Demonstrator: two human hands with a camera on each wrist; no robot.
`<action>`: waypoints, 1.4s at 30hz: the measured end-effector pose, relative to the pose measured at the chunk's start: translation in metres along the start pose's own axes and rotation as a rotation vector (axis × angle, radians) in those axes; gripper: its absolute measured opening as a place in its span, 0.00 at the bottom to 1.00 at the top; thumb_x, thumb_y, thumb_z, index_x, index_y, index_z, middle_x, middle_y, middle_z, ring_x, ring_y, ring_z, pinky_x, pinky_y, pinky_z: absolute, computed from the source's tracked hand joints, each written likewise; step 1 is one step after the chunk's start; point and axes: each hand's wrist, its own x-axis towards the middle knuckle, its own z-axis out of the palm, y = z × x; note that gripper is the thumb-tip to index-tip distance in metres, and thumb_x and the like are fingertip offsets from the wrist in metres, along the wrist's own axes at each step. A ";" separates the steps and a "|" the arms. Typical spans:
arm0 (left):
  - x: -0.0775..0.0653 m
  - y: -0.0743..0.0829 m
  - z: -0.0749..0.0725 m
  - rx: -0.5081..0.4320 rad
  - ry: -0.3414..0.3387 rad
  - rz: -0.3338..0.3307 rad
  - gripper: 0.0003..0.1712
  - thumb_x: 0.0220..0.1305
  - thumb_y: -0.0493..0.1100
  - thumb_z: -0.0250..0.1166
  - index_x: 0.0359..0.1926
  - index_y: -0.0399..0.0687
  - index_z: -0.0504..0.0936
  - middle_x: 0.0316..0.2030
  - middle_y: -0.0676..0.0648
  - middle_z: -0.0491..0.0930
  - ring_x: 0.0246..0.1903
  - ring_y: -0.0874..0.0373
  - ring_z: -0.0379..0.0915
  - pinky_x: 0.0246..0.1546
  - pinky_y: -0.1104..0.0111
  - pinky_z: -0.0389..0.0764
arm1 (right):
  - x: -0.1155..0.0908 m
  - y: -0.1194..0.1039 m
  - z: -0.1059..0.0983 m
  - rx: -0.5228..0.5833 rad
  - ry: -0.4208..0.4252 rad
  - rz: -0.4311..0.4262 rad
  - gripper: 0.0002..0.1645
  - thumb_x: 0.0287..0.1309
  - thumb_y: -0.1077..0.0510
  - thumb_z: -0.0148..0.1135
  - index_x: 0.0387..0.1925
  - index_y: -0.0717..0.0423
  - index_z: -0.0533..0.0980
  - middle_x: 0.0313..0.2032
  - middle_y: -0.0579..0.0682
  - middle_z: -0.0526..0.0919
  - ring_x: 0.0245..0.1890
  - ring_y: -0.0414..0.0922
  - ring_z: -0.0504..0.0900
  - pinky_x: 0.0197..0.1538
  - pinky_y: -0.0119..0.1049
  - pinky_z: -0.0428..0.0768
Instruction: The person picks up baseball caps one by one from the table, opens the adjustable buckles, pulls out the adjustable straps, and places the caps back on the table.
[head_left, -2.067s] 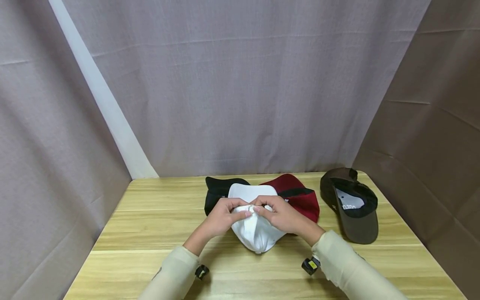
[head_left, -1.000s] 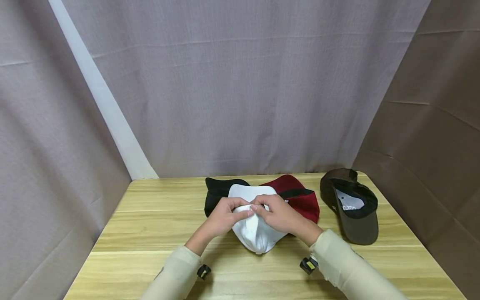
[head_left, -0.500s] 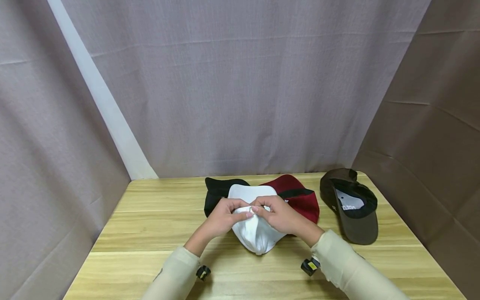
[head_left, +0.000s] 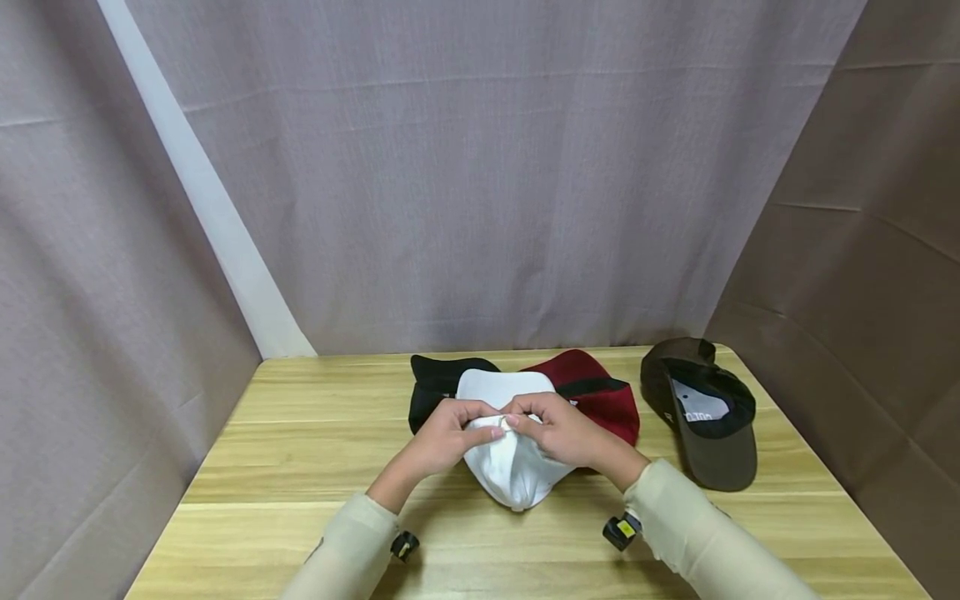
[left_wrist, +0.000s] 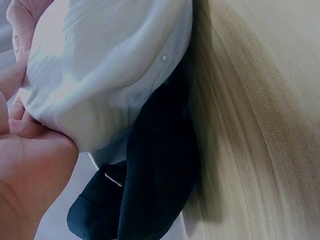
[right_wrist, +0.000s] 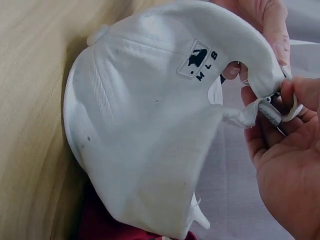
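Observation:
A white baseball cap [head_left: 510, 475] stands crown toward me on the table, its brim pointing away. My left hand [head_left: 444, 435] pinches the back edge of the cap, thumb over the cloth. From the other side my right hand [head_left: 558, 429] holds the strap end at the same back opening. In the right wrist view a metal buckle [right_wrist: 270, 114] and the strap [right_wrist: 292, 112] lie among the right fingers. An MLB patch [right_wrist: 196, 59] shows on the cap's side. The left fingers [left_wrist: 35, 127] are partly tucked under the cap's edge.
Behind the white cap lie a black cap [head_left: 431, 387] on the left and a dark red cap [head_left: 611, 408] on the right. A brown cap [head_left: 723, 458] rests inside-up near the right edge of the wooden table [head_left: 300, 467]. Grey curtains [head_left: 480, 208] hang behind.
The hands stay at the cap's back strap with only slight shifts of the fingers and wrists. The caps keep their places.

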 end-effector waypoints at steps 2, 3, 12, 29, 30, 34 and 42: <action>0.000 0.000 0.000 -0.002 -0.001 0.002 0.10 0.71 0.41 0.71 0.49 0.41 0.91 0.47 0.42 0.92 0.42 0.69 0.79 0.45 0.75 0.80 | 0.000 0.001 0.000 0.003 -0.001 -0.003 0.12 0.77 0.58 0.60 0.34 0.52 0.83 0.42 0.48 0.89 0.43 0.35 0.80 0.52 0.34 0.77; 0.000 0.000 0.000 -0.002 0.000 0.006 0.11 0.72 0.41 0.70 0.49 0.40 0.91 0.48 0.41 0.92 0.42 0.69 0.79 0.45 0.75 0.80 | 0.000 0.001 0.000 0.003 0.001 0.000 0.12 0.77 0.58 0.60 0.34 0.52 0.84 0.42 0.48 0.89 0.44 0.35 0.80 0.52 0.34 0.78; 0.002 0.001 0.003 0.004 0.050 0.019 0.10 0.72 0.40 0.70 0.49 0.41 0.91 0.48 0.42 0.92 0.45 0.70 0.81 0.47 0.75 0.81 | 0.000 -0.001 0.001 -0.048 0.057 0.052 0.11 0.78 0.53 0.61 0.37 0.48 0.86 0.51 0.48 0.92 0.57 0.44 0.86 0.64 0.40 0.81; -0.002 0.006 0.008 -0.112 0.084 0.023 0.16 0.72 0.37 0.69 0.59 0.43 0.84 0.45 0.35 0.91 0.38 0.68 0.82 0.41 0.75 0.81 | 0.007 -0.012 0.006 -0.269 0.111 0.030 0.20 0.74 0.53 0.64 0.22 0.45 0.76 0.35 0.42 0.85 0.41 0.39 0.79 0.46 0.34 0.77; -0.002 0.006 0.008 -0.111 0.083 0.025 0.18 0.71 0.36 0.70 0.60 0.43 0.83 0.44 0.35 0.91 0.37 0.68 0.82 0.40 0.75 0.80 | 0.007 -0.013 0.006 -0.269 0.109 0.031 0.21 0.74 0.53 0.64 0.21 0.46 0.74 0.34 0.43 0.84 0.39 0.40 0.77 0.45 0.34 0.76; -0.002 0.007 0.009 -0.100 0.088 0.028 0.20 0.67 0.34 0.72 0.59 0.43 0.84 0.50 0.37 0.90 0.43 0.69 0.83 0.45 0.75 0.82 | 0.007 -0.013 0.006 -0.274 0.107 0.023 0.17 0.75 0.55 0.63 0.25 0.46 0.79 0.39 0.44 0.87 0.43 0.40 0.81 0.48 0.36 0.79; -0.002 0.005 0.010 -0.079 0.119 0.042 0.16 0.63 0.33 0.74 0.53 0.42 0.86 0.54 0.41 0.90 0.49 0.70 0.83 0.51 0.75 0.82 | 0.006 -0.013 0.006 -0.244 0.111 0.016 0.16 0.76 0.57 0.61 0.28 0.46 0.84 0.50 0.48 0.90 0.57 0.48 0.85 0.61 0.47 0.82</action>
